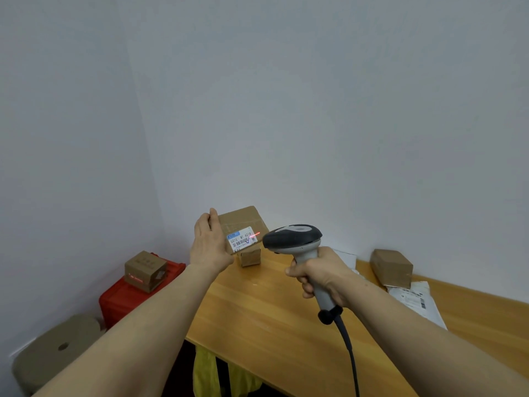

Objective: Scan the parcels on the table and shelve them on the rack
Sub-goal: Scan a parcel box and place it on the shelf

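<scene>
Gripping the parcel (243,220) in the left hand (210,245) and the scanner (292,237) in the right hand (323,273), the person should lower the red line (254,234) onto the barcode (241,244).

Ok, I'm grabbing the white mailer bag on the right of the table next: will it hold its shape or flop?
Probably flops: the white mailer bag lies thin, flat and wrinkled on the table. Likely light, since it shows little bulk. Its far end seems to sit under the brown box, so pulling may drag that box.
</scene>
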`<state>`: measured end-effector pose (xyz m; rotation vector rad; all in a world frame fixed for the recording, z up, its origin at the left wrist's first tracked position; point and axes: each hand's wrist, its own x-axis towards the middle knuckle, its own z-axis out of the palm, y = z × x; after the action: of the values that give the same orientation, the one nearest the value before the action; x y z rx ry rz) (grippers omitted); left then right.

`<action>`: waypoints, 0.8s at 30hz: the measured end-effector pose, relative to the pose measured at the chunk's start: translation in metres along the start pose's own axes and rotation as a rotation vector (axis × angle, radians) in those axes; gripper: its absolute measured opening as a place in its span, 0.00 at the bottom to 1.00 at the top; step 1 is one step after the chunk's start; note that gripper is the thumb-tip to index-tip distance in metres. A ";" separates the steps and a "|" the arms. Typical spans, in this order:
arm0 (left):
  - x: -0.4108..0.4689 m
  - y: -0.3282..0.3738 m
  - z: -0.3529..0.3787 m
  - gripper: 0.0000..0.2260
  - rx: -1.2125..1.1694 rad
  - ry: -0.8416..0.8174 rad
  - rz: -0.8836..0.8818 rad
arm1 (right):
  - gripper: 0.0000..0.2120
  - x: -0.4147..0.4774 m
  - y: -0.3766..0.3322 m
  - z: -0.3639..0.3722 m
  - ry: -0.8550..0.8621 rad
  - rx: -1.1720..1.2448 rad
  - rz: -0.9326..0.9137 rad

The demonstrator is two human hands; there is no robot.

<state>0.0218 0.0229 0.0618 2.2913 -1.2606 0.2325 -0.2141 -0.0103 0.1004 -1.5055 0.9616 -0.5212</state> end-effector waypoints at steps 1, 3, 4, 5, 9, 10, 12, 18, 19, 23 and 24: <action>0.000 0.000 0.001 0.55 0.000 -0.005 -0.001 | 0.09 0.001 0.000 -0.001 -0.003 -0.001 -0.001; 0.001 0.001 0.001 0.54 0.002 -0.007 -0.005 | 0.08 0.003 0.000 -0.003 -0.011 -0.004 0.003; 0.002 0.001 0.002 0.54 0.006 -0.006 -0.003 | 0.08 0.004 0.001 -0.003 -0.014 -0.006 0.007; 0.003 0.002 0.002 0.54 0.009 -0.006 -0.001 | 0.08 0.005 0.001 -0.004 -0.016 -0.006 0.012; 0.003 0.003 0.005 0.55 -0.006 -0.027 -0.045 | 0.07 0.009 0.005 -0.007 -0.012 0.053 0.026; 0.002 0.004 0.006 0.55 -0.039 -0.040 -0.072 | 0.08 0.010 0.007 -0.008 0.001 0.082 0.034; 0.000 0.005 0.007 0.55 -0.144 -0.079 -0.141 | 0.11 0.014 0.009 -0.012 0.048 0.150 0.062; -0.030 0.010 0.013 0.54 -0.387 -0.232 -0.331 | 0.14 0.028 0.025 -0.025 0.187 0.320 0.106; -0.039 0.009 0.014 0.55 -0.445 -0.243 -0.363 | 0.15 0.030 0.029 -0.023 0.202 0.339 0.113; -0.080 0.000 0.011 0.53 -0.605 -0.191 -0.466 | 0.14 0.034 0.040 -0.001 0.159 0.447 0.118; -0.090 -0.004 0.007 0.54 -0.625 -0.184 -0.505 | 0.14 0.032 0.041 0.007 0.138 0.456 0.119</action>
<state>-0.0251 0.0879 0.0199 2.0030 -0.6544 -0.4915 -0.2013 -0.0296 0.0527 -1.0080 0.9544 -0.7105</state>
